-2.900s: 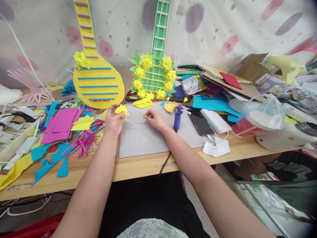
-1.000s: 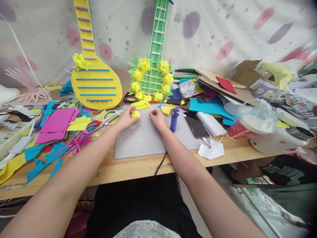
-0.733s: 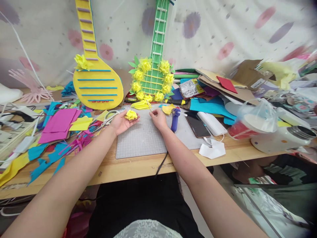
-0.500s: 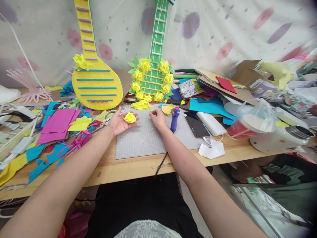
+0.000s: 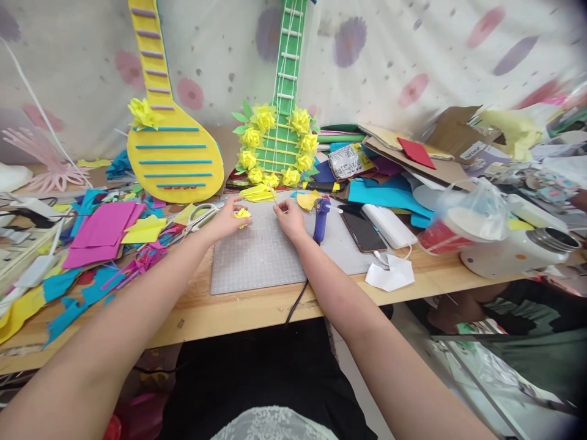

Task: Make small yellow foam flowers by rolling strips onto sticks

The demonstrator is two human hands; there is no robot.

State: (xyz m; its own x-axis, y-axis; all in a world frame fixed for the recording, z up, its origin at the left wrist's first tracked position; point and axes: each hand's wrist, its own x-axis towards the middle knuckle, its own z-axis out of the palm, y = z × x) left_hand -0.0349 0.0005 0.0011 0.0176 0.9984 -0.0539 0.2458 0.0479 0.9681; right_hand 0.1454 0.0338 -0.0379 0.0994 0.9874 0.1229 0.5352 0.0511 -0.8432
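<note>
My left hand (image 5: pixel 228 219) is turned on its side above the left part of the grey cutting mat (image 5: pixel 247 269), its fingers closed around a small yellow paper flower (image 5: pixel 242 214). Between the fingertips of my right hand (image 5: pixel 288 217) a thin stick (image 5: pixel 273 194) points up and away. Yellow paper pieces (image 5: pixel 257 193) lie at the mat's far edge, just beyond both hands. To the right of my right hand stands a blue glue gun (image 5: pixel 322 219). Behind the mat are a green paper guitar (image 5: pixel 280 143) ringed with yellow flowers and a yellow paper lute-like instrument (image 5: pixel 177 156).
Scissors (image 5: pixel 202 214) and heaped magenta (image 5: pixel 103 235), blue and yellow scraps lie to the left. On the right are a phone (image 5: pixel 362 229), a white power bank (image 5: pixel 389 226), a bagged cup (image 5: pixel 454 226) and an open white bottle (image 5: pixel 509 253). Another person's arm (image 5: pixel 463 308) shows at lower right.
My left hand has turned from palm up, with the flower resting on it, to sideways with the fingers closing on the flower. The right hand keeps its hold on the stick.
</note>
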